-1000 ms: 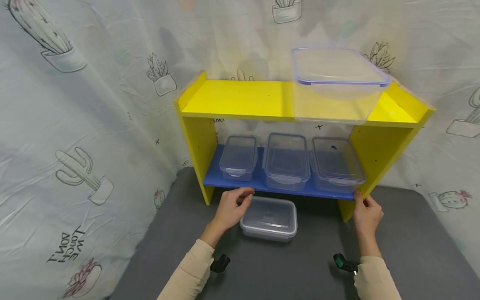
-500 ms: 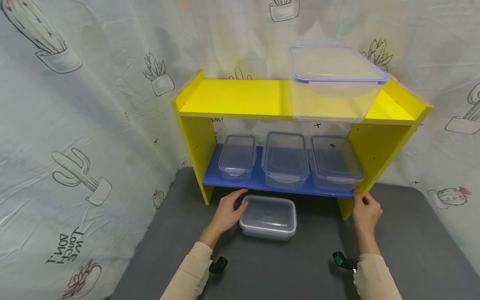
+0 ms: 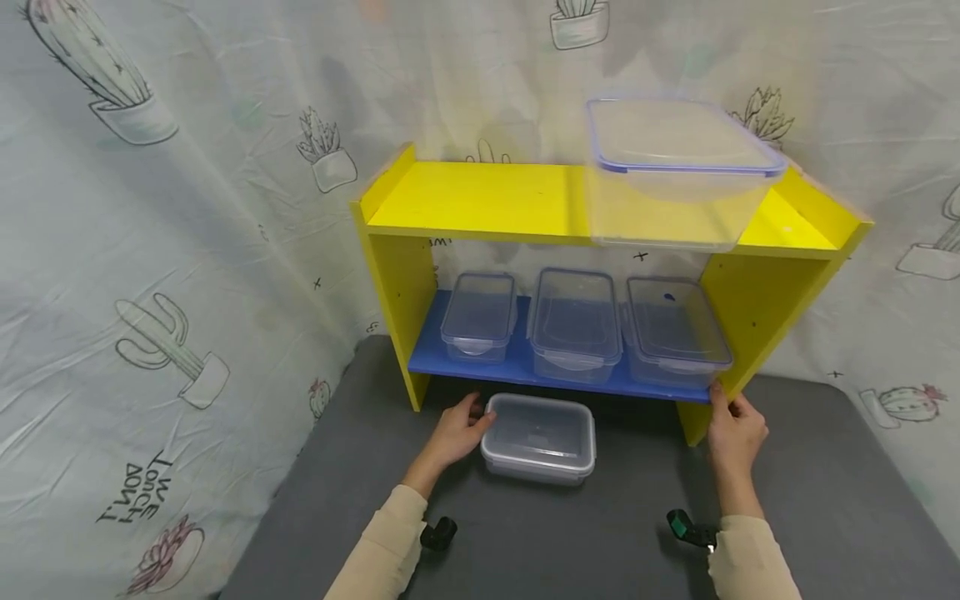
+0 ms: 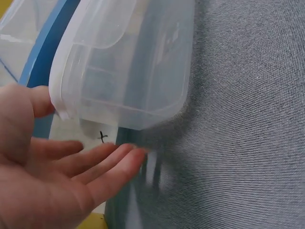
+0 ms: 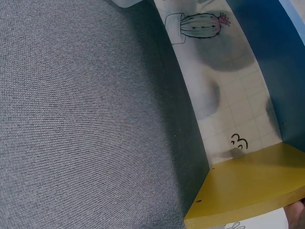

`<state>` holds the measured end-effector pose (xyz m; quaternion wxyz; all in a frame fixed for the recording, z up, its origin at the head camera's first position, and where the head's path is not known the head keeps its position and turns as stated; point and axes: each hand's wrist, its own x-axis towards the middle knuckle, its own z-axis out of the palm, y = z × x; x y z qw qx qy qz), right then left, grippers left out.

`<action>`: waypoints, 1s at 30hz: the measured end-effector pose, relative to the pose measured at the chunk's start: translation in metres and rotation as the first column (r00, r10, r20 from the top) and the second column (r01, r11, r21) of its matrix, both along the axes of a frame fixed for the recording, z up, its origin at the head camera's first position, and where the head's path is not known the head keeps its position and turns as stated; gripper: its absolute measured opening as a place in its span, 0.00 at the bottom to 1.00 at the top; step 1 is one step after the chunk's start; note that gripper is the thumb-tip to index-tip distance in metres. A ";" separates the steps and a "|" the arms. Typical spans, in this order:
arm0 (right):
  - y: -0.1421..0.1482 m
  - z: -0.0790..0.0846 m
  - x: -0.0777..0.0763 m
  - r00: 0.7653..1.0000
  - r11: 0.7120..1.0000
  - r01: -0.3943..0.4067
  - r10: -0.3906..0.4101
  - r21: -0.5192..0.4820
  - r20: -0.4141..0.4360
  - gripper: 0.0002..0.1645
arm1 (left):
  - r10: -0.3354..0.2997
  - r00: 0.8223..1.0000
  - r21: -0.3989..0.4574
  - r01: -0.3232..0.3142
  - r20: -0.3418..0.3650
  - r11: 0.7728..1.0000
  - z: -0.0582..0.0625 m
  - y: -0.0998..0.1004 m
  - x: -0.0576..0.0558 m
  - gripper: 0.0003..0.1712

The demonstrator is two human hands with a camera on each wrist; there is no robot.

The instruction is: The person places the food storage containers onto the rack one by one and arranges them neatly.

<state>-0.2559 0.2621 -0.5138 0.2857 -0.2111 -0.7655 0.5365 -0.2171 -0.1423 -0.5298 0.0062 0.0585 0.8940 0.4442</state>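
A clear lidded food container (image 3: 538,442) lies on the grey table below the blue lower board. At its left end is my left hand (image 3: 453,433), with the thumb at the lid's edge. In the left wrist view the fingers (image 4: 102,176) stretch out relaxed beside the container, apart from its end wall. My right hand (image 3: 737,433) grips the yellow and blue shelf (image 3: 480,196) low at its right side panel, the thumb near the blue board's corner. The right wrist view shows only a bit of that hand (image 5: 296,215), behind the yellow panel.
Three clear containers with lids, left (image 3: 480,312), middle (image 3: 576,321) and right (image 3: 677,321), stand on the blue board (image 3: 521,364). A larger clear box (image 3: 675,196) stands on the yellow top. A cactus-print cloth (image 3: 247,208) hangs behind the grey table (image 3: 570,542).
My left hand has come down from near the blue board's front edge to the left end of the food container, and its fingers have spread apart. The right hand stays at the side panel.
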 end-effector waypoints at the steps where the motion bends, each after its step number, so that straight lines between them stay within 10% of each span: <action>1: 0.000 0.000 0.000 1.000 1.000 0.000 0.000 -0.007 -0.002 0.25 | -0.011 0.999 0.027 0.010 0.038 1.000 -0.002 -0.001 0.000 0.35; 8: 0.002 -0.004 -0.001 1.000 1.000 0.001 -0.001 0.007 -0.014 0.24 | -0.124 0.956 0.305 0.038 0.266 0.951 -0.016 -0.007 0.000 0.39; 16: 0.002 -0.004 -0.002 1.000 1.000 0.016 -0.016 -0.023 -0.014 0.20 | -0.160 0.931 0.339 0.042 0.328 0.940 -0.017 -0.008 0.005 0.36; 25: 0.002 -0.003 -0.001 1.000 1.000 0.007 -0.008 -0.011 -0.011 0.21 | -0.131 0.959 0.300 0.051 0.251 0.953 -0.020 -0.001 0.014 0.36; 30: 0.001 -0.004 -0.002 1.000 1.000 0.007 -0.007 -0.014 -0.012 0.22 | -0.014 0.980 0.317 -0.050 0.198 0.947 -0.023 0.001 0.029 0.29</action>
